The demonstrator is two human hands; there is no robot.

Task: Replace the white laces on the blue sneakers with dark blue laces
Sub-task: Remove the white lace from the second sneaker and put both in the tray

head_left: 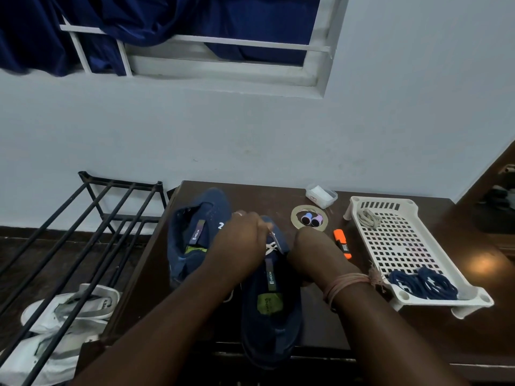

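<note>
Two blue sneakers (200,235), two thread spools (311,219)

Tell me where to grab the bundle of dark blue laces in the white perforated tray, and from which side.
Take the bundle of dark blue laces around its bunched middle, coming from above. It lies loosely coiled at the near end of the white perforated plastic tray, whose raised rim blocks a sideways approach. The right hand is nearest, though both hands look busy at the near blue sneaker.

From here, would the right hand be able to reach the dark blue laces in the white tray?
Probably yes. The dark blue laces lie uncovered at the near end of the white tray, just beside the right hand's wrist, with nothing between them. The hand would first have to leave the sneaker.
</note>
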